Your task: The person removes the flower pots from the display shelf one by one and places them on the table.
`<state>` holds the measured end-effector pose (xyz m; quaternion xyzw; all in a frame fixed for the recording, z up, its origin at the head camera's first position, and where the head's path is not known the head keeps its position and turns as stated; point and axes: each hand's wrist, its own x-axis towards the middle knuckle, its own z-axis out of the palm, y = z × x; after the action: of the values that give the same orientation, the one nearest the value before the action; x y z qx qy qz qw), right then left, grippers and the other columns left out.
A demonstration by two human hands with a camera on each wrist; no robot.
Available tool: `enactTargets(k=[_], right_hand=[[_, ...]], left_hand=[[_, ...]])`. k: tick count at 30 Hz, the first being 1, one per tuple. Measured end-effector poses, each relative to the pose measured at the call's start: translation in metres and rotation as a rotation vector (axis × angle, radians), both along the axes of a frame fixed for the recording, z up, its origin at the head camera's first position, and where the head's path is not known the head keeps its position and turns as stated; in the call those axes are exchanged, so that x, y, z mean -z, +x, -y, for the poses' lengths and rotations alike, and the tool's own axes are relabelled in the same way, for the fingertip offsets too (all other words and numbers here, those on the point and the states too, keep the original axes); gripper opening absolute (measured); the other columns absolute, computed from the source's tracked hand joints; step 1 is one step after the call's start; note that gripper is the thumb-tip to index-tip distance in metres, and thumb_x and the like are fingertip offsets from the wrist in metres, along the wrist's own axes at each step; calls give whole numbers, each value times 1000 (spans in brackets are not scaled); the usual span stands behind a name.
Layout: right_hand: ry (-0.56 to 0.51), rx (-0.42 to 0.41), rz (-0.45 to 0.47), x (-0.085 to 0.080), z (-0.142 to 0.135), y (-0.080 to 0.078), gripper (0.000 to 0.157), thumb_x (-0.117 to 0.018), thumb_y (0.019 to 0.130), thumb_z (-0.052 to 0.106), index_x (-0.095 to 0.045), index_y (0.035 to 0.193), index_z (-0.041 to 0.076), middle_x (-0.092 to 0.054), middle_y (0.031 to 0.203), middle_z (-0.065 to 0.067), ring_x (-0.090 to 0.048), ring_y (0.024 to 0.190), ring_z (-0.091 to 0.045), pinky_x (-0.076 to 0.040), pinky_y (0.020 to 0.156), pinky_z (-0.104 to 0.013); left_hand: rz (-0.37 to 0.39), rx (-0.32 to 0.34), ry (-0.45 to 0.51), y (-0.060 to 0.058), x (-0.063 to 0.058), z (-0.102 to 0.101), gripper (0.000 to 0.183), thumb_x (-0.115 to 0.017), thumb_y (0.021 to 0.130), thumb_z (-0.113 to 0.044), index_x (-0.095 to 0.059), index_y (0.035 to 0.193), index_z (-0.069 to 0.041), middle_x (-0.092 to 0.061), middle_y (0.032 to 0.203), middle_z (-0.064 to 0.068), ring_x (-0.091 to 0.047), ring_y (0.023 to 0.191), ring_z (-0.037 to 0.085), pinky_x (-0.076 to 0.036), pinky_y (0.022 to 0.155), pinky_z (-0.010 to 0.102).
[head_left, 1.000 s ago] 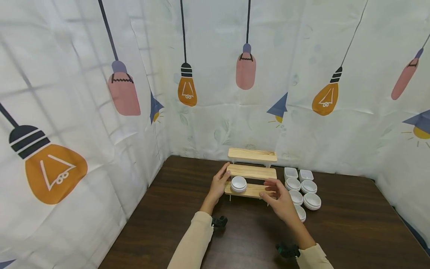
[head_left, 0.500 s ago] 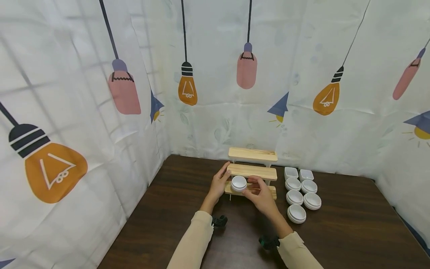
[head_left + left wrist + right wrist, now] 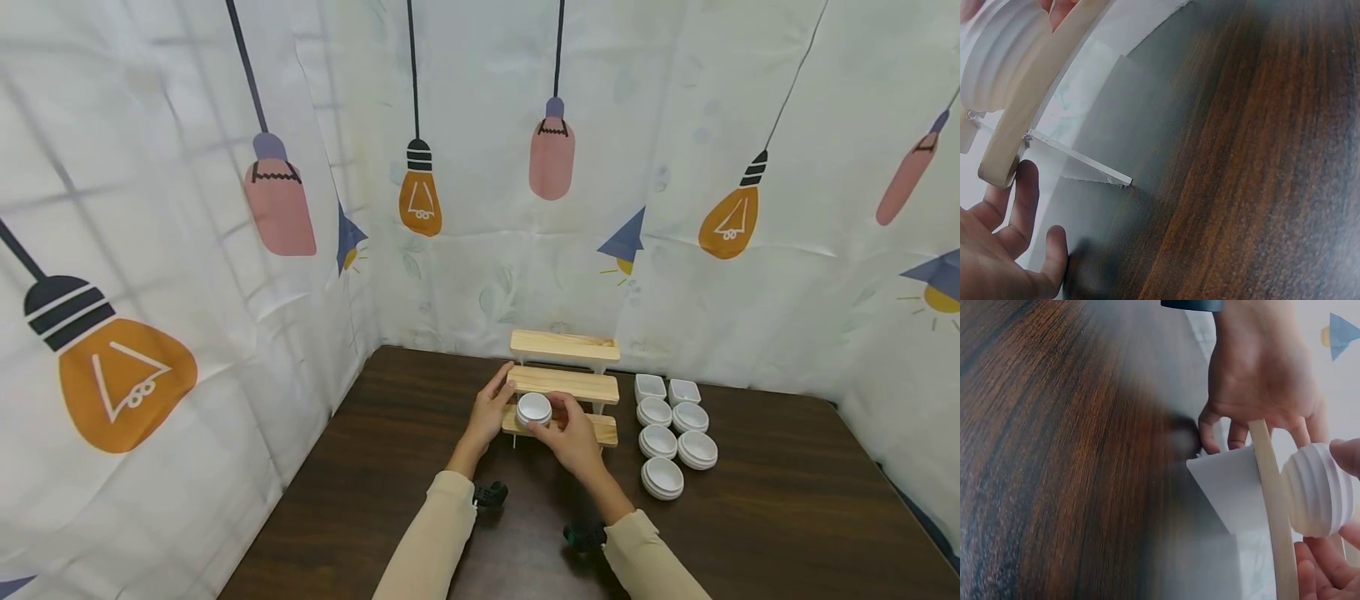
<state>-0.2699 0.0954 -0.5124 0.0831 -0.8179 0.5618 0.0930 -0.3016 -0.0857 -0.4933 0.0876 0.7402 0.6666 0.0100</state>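
A three-tier wooden display stand (image 3: 564, 382) with pale support legs stands on the dark table. Near the left end of its lowest tier (image 3: 604, 430) sits a small stack of round white bowls (image 3: 534, 407); its ridged side shows in the right wrist view. My right hand (image 3: 576, 440) pinches this stack from the right, thumb in front and fingers behind. At the stand's left end my left hand (image 3: 486, 417) holds the tiers' edge, its fingertips (image 3: 1027, 172) touching the end of the lowest board in the left wrist view.
Right of the stand, several stacks of round white bowls (image 3: 662, 477) stand in two columns. Behind them are two square white dishes (image 3: 649, 386). A patterned cloth (image 3: 465, 275) hangs along the table's back and left edges.
My right hand has moved left along the lowest tier from its right end and has taken hold of the bowl stack. My left hand stays at the stand's left end.
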Motion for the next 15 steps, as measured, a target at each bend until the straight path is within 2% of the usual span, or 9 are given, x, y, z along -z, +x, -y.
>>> enactTargets(k=[5, 15], right_hand=[[22, 16, 2, 0, 2, 1, 58, -87, 84, 21, -60, 133, 6, -68, 126, -15, -65, 116, -32, -52, 98, -53], [32, 14, 1, 0, 2, 1, 58, -87, 84, 22, -61, 134, 8, -69, 126, -13, -65, 115, -31, -52, 98, -54]], left_hand=[[13, 2, -6, 0, 0, 0, 49, -50, 110, -27, -42, 158, -23, -58, 145, 18, -66, 101, 18, -53, 96, 41], [17, 2, 6, 1, -1, 0, 50, -49, 110, -28, -40, 159, -24, -57, 146, 19, -66, 102, 18, -54, 96, 43]])
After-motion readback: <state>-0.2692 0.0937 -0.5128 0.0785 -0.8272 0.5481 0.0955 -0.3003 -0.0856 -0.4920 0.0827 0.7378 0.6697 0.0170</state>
